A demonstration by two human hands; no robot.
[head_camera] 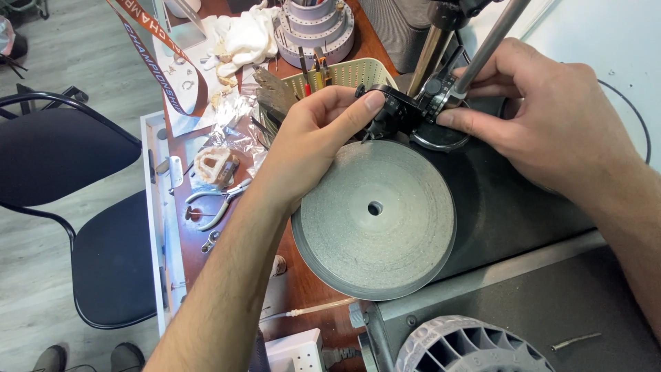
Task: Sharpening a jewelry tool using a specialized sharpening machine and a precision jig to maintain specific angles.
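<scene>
My left hand reaches in from the lower left and grips a small black fixture head with thumb and fingers, just behind a round grey grinding disc with a centre hole. My right hand comes in from the right and pinches the metal clamp and knob at the base of a slanted steel rod. Both hands hold the same mechanism above the disc's far edge.
The disc sits on a dark machine base with a ribbed grey fan wheel in front. To the left, on the brown bench: pliers, crumpled foil, a perforated cream tool basket, white cloth. A black chair stands left.
</scene>
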